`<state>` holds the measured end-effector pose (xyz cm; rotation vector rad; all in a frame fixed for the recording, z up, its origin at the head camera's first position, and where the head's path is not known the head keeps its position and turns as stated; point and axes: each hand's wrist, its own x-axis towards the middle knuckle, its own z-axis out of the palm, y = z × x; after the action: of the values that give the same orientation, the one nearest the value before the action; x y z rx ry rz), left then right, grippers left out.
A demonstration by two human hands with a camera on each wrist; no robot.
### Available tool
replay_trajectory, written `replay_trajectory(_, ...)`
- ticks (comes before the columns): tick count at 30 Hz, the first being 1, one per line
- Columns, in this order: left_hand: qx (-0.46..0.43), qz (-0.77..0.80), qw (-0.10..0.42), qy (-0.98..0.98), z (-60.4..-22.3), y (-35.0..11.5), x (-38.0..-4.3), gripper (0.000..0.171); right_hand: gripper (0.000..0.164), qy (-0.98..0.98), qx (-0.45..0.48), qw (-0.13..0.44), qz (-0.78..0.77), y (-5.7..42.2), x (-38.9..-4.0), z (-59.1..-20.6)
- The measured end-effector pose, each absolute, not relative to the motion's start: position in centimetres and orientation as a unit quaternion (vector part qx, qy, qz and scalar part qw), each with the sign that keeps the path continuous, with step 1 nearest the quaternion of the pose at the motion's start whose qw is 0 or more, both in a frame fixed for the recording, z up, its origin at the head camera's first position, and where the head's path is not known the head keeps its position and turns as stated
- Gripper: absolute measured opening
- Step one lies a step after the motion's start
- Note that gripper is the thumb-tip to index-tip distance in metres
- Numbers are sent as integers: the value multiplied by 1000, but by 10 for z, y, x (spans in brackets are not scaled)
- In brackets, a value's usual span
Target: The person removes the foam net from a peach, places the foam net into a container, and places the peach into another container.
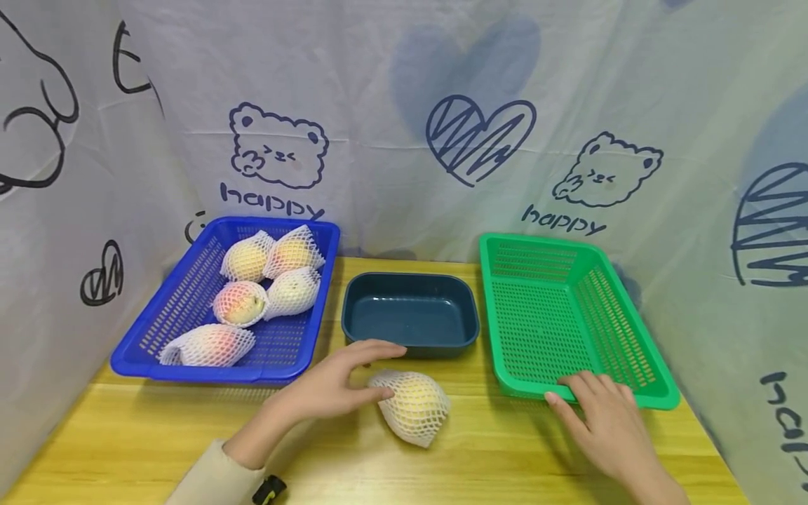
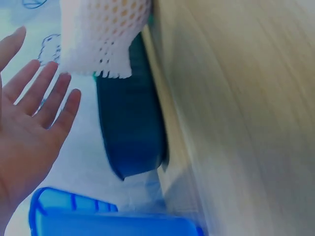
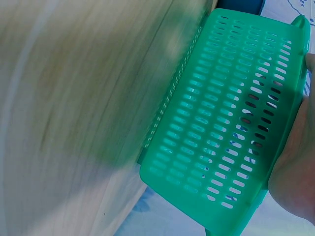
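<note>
Presently, yellow fruit in white foam netting (image 1: 414,408) is positioned before the dark-blue rectangular plastic tub (image 1: 410,317); left hand (image 1: 331,382) spread wide, green perforated plastic basket (image 1: 539,326) gripped by right hand (image 1: 604,424). Gentle cupping is advised.

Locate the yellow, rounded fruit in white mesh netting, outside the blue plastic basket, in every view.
Head: the netted fruit lies below centre, beside the left hand.
Left wrist: the netted fruit is at the top, left of centre, partly cut off.
Right wrist: not in it.
Shared landmark: the wood-grain tabletop, in all three.
</note>
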<state>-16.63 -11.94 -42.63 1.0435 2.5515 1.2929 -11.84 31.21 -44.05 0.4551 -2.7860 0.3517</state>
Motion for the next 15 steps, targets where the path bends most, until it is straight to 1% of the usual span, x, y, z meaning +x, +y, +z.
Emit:
replay_trajectory(4,346,458,-19,819,-419,-128,-158,50,33,-968,159,150,123,312,-118,-441)
replay_trajectory(6,350,465,-61,811,-416,-133,-155,48,33,-968,159,151,122,312,-118,-441)
replay_trajectory(9,344,468,-114,806,-411,-144,-150,47,33,-968,160,150,121,312,-118,-441)
replay_trajectory(11,333,467,-140,807,-407,-153,-146,46,33,-968,161,151,121,312,-118,-441)
replay_trajectory(15,301,454,-174,820,-401,-176,-139,46,33,-967,163,153,120,313,-119,-442)
